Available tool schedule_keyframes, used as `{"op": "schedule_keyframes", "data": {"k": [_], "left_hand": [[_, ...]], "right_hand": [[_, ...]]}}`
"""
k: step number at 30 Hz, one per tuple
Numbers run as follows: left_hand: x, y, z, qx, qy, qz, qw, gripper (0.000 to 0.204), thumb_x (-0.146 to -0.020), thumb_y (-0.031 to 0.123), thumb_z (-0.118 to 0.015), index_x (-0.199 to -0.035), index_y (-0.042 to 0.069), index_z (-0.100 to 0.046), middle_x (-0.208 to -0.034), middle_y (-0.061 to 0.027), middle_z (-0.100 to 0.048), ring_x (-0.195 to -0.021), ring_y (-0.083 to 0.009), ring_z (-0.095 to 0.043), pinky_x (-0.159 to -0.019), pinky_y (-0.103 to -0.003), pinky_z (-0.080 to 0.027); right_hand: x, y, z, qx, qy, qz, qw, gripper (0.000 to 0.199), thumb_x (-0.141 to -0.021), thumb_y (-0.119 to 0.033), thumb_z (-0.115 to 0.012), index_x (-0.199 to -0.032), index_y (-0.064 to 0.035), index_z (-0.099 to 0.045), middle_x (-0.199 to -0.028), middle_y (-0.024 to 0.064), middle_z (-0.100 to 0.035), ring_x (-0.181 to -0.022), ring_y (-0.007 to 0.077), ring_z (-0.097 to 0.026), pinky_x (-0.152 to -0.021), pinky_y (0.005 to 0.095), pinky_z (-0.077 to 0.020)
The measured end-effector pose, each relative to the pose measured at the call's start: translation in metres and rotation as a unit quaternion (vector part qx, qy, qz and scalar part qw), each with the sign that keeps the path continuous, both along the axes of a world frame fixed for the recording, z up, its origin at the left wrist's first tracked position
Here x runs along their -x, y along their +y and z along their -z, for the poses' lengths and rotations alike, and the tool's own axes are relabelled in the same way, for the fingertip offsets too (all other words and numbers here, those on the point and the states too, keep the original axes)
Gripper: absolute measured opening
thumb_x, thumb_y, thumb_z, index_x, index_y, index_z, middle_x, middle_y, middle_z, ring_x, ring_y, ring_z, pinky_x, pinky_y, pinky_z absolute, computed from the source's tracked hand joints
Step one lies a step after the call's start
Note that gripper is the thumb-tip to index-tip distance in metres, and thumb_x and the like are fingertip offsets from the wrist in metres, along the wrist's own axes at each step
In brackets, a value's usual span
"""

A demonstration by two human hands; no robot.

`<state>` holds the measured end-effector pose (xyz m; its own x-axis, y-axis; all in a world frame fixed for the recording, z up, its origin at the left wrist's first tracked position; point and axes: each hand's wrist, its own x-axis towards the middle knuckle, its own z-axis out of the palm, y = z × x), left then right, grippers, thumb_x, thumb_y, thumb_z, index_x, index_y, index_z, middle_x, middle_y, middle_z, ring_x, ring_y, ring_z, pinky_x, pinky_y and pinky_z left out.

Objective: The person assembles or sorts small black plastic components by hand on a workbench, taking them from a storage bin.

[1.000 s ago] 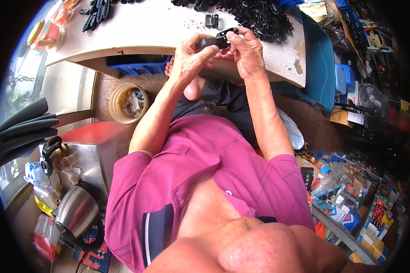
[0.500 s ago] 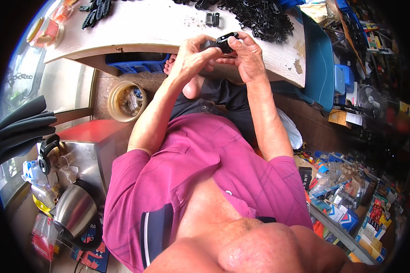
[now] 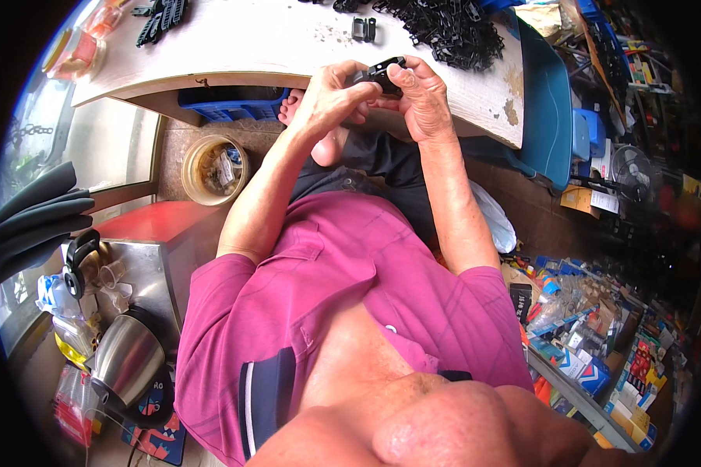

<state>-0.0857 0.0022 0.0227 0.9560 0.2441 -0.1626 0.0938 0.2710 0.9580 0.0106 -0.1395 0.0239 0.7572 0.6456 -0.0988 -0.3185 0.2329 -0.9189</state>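
A small black plastic part [image 3: 383,75] is pinched between my two hands, over the front edge of the white table [image 3: 249,47]. My left hand [image 3: 336,95] has its thumb and fingers closed on the part's left end. On its other end, the thumb and fingers of my right hand [image 3: 424,95] are closed too. My fingers cover much of the part, so its full shape is hidden. Just beyond my hands lies a similar small black piece [image 3: 364,29] by itself. Behind and to the right is a heap of black plastic pieces [image 3: 452,35].
Joined black strips [image 3: 162,22] lie at the table's far left, near a lidded jar [image 3: 74,54]. Below the table are a blue crate [image 3: 230,111] and a round bin [image 3: 214,171]. A teal chair [image 3: 549,109] stands right; a steel kettle [image 3: 132,358] is lower left.
Both hands stay almost in place, still gripping the black part. The part and my right thumb have shifted very slightly left.
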Motion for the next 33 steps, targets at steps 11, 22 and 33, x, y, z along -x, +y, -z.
{"op": "schedule_keyframes", "data": {"k": [11,22,33], "left_hand": [[-0.002,0.001,-0.001,-0.017,0.007,0.015,1.0,0.02,-0.084,0.012,-0.064,-0.1,0.001,-0.064,-0.064,-0.0015,-0.059,-0.055,-0.0074,-0.054,-0.053,-0.022,-0.046],[-0.009,-0.002,0.015,0.134,0.023,-0.028,0.99,0.019,-0.092,0.025,-0.062,-0.091,0.005,-0.062,-0.068,-0.0032,-0.059,-0.053,-0.0101,-0.053,-0.048,-0.022,-0.043],[-0.013,-0.014,0.013,0.138,-0.041,-0.125,0.982,0.013,-0.087,0.013,-0.065,-0.091,0.001,-0.064,-0.066,-0.005,-0.063,-0.049,-0.0085,-0.055,-0.046,-0.021,-0.046]], "right_hand": [[-0.002,-0.003,0.004,0.016,-0.005,-0.004,1.0,0.028,-0.085,-0.018,-0.074,-0.107,-0.0049,-0.063,-0.087,0.0037,-0.07,-0.072,0.0119,-0.068,-0.06,0.0271,-0.0595],[-0.001,-0.003,0.007,0.046,-0.043,-0.011,0.998,0.03,-0.086,-0.02,-0.072,-0.11,-0.0051,-0.063,-0.088,0.0042,-0.07,-0.071,0.0114,-0.067,-0.062,0.0238,-0.0558],[0.002,-0.011,-0.008,0.15,0.023,-0.033,0.988,0.037,-0.088,-0.039,-0.067,-0.095,-0.0021,-0.062,-0.075,0.0075,-0.066,-0.057,0.0156,-0.064,-0.049,0.0297,-0.0545]]}}
